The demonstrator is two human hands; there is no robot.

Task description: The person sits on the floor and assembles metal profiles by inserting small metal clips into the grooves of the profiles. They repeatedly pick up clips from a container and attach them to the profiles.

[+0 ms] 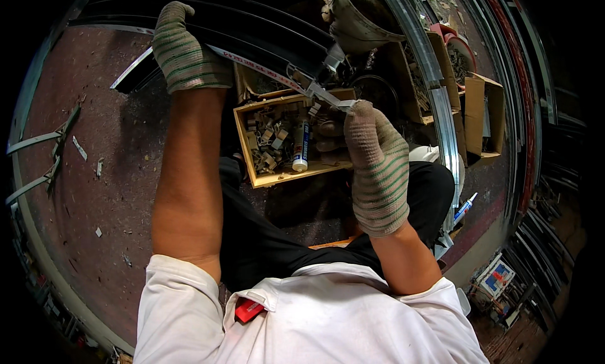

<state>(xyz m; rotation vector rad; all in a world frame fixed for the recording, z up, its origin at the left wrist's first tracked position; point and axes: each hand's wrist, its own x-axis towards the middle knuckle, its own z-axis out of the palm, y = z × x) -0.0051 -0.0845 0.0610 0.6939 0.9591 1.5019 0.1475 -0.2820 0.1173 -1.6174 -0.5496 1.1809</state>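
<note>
My left hand (189, 55), in a striped knitted glove, is closed around a long black metal profile (265, 25) at the upper left. Along the profile's near edge runs a pale strip with red print (255, 67). Its light-coloured end reaches my right hand (380, 172), gloved the same way. The right fingers are closed on that end; their tips are partly hidden. Below the profile's end, a wooden box (251, 159) holds small metal pieces (270, 142) and a sealant cartridge (301, 151).
A bucket (360, 24) stands beyond the profile's end. Cardboard boxes (484, 115) sit to the right, behind long metal rails (449, 128). Bent metal pieces (53, 147) and scraps lie on the left floor. Another tube (465, 208) lies by my right knee.
</note>
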